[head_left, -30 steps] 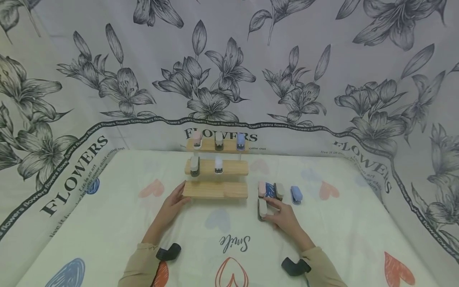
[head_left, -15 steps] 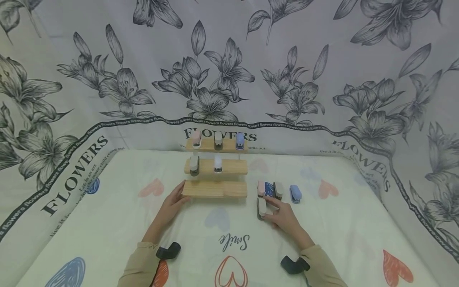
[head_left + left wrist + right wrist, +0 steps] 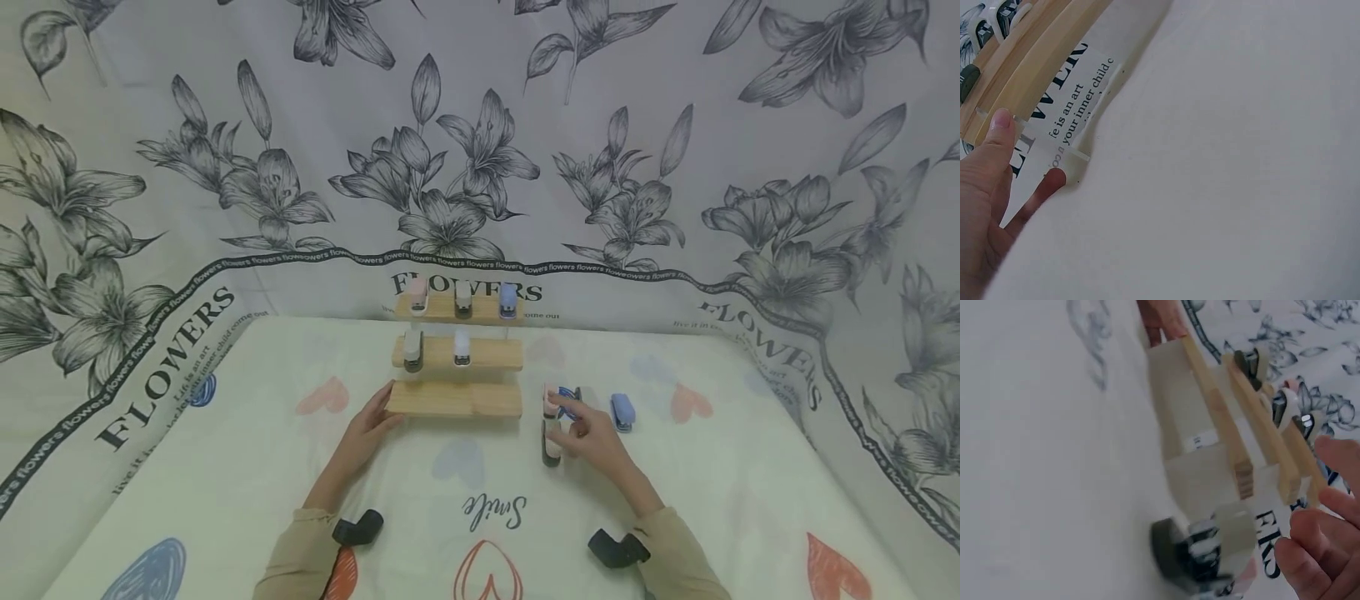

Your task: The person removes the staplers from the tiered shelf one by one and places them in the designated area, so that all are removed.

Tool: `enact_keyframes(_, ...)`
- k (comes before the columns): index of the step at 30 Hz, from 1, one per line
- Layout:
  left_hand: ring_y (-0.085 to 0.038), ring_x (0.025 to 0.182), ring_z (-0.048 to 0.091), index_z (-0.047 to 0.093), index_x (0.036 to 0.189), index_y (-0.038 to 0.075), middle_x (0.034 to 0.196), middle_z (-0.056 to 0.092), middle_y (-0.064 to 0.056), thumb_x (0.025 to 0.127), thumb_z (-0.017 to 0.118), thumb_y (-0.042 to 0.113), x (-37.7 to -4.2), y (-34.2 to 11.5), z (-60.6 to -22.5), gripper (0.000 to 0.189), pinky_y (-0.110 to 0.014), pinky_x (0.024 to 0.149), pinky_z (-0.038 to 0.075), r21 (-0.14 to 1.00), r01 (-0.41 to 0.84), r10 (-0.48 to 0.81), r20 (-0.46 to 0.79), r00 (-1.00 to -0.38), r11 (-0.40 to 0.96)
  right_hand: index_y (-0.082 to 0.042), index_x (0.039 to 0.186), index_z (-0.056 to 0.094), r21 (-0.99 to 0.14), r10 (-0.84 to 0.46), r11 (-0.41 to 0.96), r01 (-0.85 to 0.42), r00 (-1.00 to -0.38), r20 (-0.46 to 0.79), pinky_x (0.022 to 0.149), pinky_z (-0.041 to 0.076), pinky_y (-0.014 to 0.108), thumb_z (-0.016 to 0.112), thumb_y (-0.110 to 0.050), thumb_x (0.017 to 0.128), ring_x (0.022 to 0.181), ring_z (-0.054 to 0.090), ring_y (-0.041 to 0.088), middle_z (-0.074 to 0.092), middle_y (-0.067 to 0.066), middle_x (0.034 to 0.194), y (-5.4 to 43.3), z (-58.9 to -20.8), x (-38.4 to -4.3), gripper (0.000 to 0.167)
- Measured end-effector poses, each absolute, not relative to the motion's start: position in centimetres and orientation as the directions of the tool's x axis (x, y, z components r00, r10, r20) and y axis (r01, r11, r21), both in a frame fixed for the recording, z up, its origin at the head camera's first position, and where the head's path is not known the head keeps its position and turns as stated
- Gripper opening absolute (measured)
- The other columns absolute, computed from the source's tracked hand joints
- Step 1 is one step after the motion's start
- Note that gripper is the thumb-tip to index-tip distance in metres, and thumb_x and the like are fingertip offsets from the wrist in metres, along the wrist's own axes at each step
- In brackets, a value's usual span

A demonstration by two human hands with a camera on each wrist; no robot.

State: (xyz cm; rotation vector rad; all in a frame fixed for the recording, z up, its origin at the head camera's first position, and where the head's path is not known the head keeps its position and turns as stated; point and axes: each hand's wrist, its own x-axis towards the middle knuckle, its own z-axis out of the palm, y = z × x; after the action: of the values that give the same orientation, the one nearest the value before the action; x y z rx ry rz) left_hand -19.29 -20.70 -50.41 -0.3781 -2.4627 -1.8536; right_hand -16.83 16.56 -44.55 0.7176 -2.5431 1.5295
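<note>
A three-tier wooden display rack (image 3: 457, 400) stands on the table. My left hand (image 3: 367, 429) holds the left end of its lowest shelf; in the left wrist view the thumb lies on the board (image 3: 1041, 62), and part of the grip is hidden. To the rack's right, my right hand (image 3: 596, 437) hovers over small staplers with loosely bent fingers, apart from the grey stapler (image 3: 551, 452) in the right wrist view. Its fingers partly cover a pink stapler (image 3: 549, 407) and another grey stapler (image 3: 587, 395). Further right lies a blue stapler (image 3: 622, 412).
The top shelf bears a pink stapler (image 3: 417, 295), a grey stapler (image 3: 463, 297) and a blue stapler (image 3: 508, 300). On the middle shelf stand a grey stapler (image 3: 413, 350) and a white stapler (image 3: 462, 346). A flower-printed curtain (image 3: 615, 192) hangs behind.
My right hand has let go of the front grey stapler, and its fingers have shifted up over the pink one. The left hand stays at the rack. The head view has shifted slightly.
</note>
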Motion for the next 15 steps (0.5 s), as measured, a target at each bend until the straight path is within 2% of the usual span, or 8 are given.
enact_keyframes(3, -0.032, 0.107, 0.050, 0.024, 0.142, 0.011, 0.143, 0.022, -0.014, 0.087, 0.058, 0.030, -19.1, -20.7, -50.4, 0.068, -0.048, 0.095, 0.033, 0.939, 0.214, 0.164, 0.175, -0.971, 0.269, 0.003, 0.128, 0.045, -0.865, -0.358, 0.306, -0.399, -0.890, 0.283, 0.039, 0.040, 0.025, 0.065, -0.002, 0.081, 0.041, 0.048, 0.027, 0.060, 0.023, 0.085, 14.7, -41.9, -17.6, 0.052)
enact_keyframes(5, -0.032, 0.108, 0.049, 0.023, 0.142, 0.012, 0.143, 0.023, -0.014, 0.087, 0.058, 0.031, -19.2, -20.6, -50.4, 0.068, -0.048, 0.095, 0.033, 0.939, 0.211, 0.171, 0.169, -0.971, 0.271, -0.001, 0.132, 0.041, -0.899, -0.379, 0.268, -0.347, -0.896, 0.232, 0.042, 0.040, 0.025, 0.064, -0.006, 0.082, 0.045, 0.052, 0.029, 0.061, 0.020, 0.087, 13.5, -41.3, -18.8, 0.055)
enact_keyframes(7, -0.032, 0.109, 0.048, 0.023, 0.143, 0.013, 0.143, 0.025, -0.012, 0.087, 0.058, 0.032, -19.2, -20.7, -50.5, 0.068, -0.048, 0.095, 0.033, 0.939, 0.207, 0.174, 0.163, -0.971, 0.274, -0.002, 0.136, 0.036, -0.929, -0.421, 0.238, -0.283, -0.892, 0.164, 0.046, 0.045, 0.029, 0.065, -0.009, 0.083, 0.050, 0.055, 0.031, 0.059, 0.021, 0.102, 12.2, -40.9, -20.4, 0.060)
enact_keyframes(9, -0.032, 0.111, 0.047, 0.023, 0.143, 0.014, 0.143, 0.026, -0.010, 0.087, 0.058, 0.032, -19.3, -20.7, -50.6, 0.068, -0.047, 0.096, 0.032, 0.941, 0.201, 0.172, 0.158, -0.972, 0.272, -0.006, 0.139, 0.031, -0.940, -0.448, 0.248, -0.235, -0.888, 0.104, 0.064, 0.050, 0.034, 0.067, -0.014, 0.081, 0.074, 0.061, 0.027, 0.046, 0.014, 0.129, 10.9, -40.9, -22.0, 0.068)
enact_keyframes(10, -0.032, 0.111, 0.047, 0.023, 0.143, 0.014, 0.143, 0.026, -0.010, 0.087, 0.058, 0.032, -19.3, -20.8, -50.6, 0.068, -0.048, 0.097, 0.031, 0.941, 0.203, 0.173, 0.160, -0.972, 0.269, -0.007, 0.140, 0.028, -0.945, -0.464, 0.250, -0.211, -0.883, 0.075, 0.070, 0.050, 0.038, 0.069, -0.015, 0.080, 0.080, 0.060, 0.031, 0.036, 0.011, 0.137, 10.3, -41.1, -22.9, 0.073)
enact_keyframes(11, -0.032, 0.111, 0.047, 0.023, 0.143, 0.015, 0.143, 0.025, -0.010, 0.087, 0.057, 0.032, -19.4, -20.9, -50.7, 0.068, -0.048, 0.097, 0.031, 0.940, 0.205, 0.175, 0.161, -0.971, 0.272, -0.008, 0.141, 0.025, -0.947, -0.472, 0.257, -0.194, -0.880, 0.053, 0.075, 0.049, 0.040, 0.070, -0.016, 0.079, 0.086, 0.058, 0.034, 0.031, 0.009, 0.141, 9.6, -41.0, -23.6, 0.077)
enact_keyframes(13, -0.032, 0.109, 0.048, 0.022, 0.143, 0.013, 0.144, 0.024, -0.012, 0.087, 0.057, 0.031, -19.4, -21.0, -50.7, 0.068, -0.048, 0.096, 0.031, 0.937, 0.216, 0.183, 0.170, -0.968, 0.275, -0.008, 0.142, 0.021, -0.949, -0.461, 0.273, -0.155, -0.888, 0.012, 0.084, 0.046, 0.037, 0.070, -0.016, 0.079, 0.103, 0.051, 0.031, 0.024, 0.007, 0.144, 8.5, -40.8, -24.7, 0.081)
enact_keyframes(15, -0.032, 0.108, 0.049, 0.022, 0.143, 0.012, 0.144, 0.023, -0.012, 0.088, 0.057, 0.030, -19.4, -21.0, -50.6, 0.068, -0.048, 0.096, 0.032, 0.935, 0.226, 0.188, 0.178, -0.966, 0.273, -0.007, 0.143, 0.017, -0.962, -0.439, 0.255, -0.100, -0.898, -0.023, 0.081, 0.047, 0.033, 0.069, -0.014, 0.080, 0.099, 0.052, 0.030, 0.021, 0.007, 0.145, 7.6, -40.4, -25.4, 0.082)
